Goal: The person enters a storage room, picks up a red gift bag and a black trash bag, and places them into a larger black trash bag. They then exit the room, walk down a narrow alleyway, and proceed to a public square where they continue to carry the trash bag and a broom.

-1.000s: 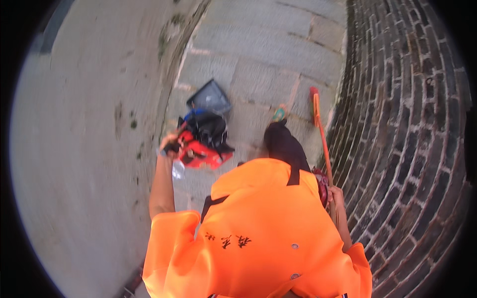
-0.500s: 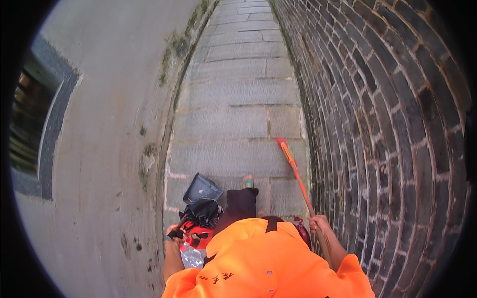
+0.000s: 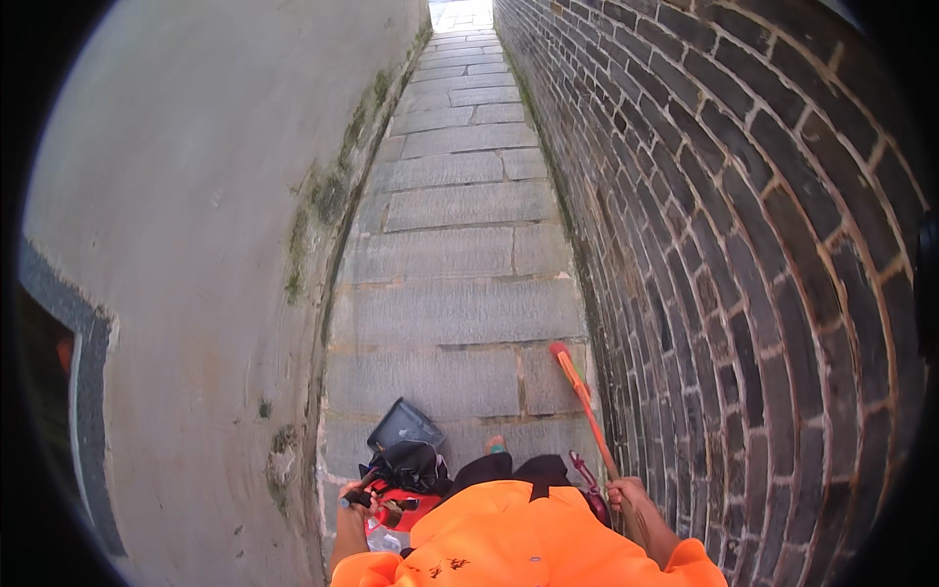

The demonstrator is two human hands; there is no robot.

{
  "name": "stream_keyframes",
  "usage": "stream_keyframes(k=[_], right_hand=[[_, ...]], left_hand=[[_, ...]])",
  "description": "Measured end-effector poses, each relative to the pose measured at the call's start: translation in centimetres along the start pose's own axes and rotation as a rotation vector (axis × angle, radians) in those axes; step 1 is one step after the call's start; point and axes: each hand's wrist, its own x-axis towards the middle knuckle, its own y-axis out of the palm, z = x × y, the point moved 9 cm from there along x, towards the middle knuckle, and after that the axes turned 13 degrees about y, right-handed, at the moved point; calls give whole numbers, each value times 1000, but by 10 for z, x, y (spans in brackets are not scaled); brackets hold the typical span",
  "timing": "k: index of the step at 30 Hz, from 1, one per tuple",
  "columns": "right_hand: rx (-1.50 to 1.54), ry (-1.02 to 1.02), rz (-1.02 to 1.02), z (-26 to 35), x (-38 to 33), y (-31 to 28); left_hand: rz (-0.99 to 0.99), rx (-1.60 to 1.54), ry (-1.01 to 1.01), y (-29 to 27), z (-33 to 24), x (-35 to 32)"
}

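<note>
My left hand (image 3: 359, 497) is closed around a dark handle at lower left. Just ahead of it is a grey long-handled dustpan (image 3: 403, 428), tilted, with a crumpled black plastic bag (image 3: 421, 470) against its near side. Beside the same hand hangs something red with dark and pale pieces in it (image 3: 409, 511), partly hidden. On the right, my right hand (image 3: 626, 492) grips the wooden shaft of a broom (image 3: 593, 419). The broom slants forward to an orange-red head. A dark red item with a cord (image 3: 594, 494) hangs at my right side; its kind is unclear.
I stand in a narrow alley paved with stone slabs (image 3: 460, 298). A plastered wall (image 3: 186, 293) with mossy patches and a grey-framed opening (image 3: 88, 421) runs along the left. A brick wall (image 3: 743, 323) rises close on the right. Bright light (image 3: 462, 14) shows at the far end.
The view has tilted up and moved forward along the alley, so its bright far end now shows. My hands, the dustpan and the broom sit lower in the picture. Both grips are unchanged.
</note>
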Motion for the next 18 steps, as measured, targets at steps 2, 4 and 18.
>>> stream_keyframes(k=[2, 4, 18], right_hand=[[47, 0, 2, 49, -5, 23], [60, -7, 0, 101, -3, 43], [-461, -241, -76, 470, 39, 142]], left_hand=[[22, 28, -3, 48, -26, 1], [49, 24, 33, 110, -51, 1], [38, -310, 259, 456, -285, 15]])
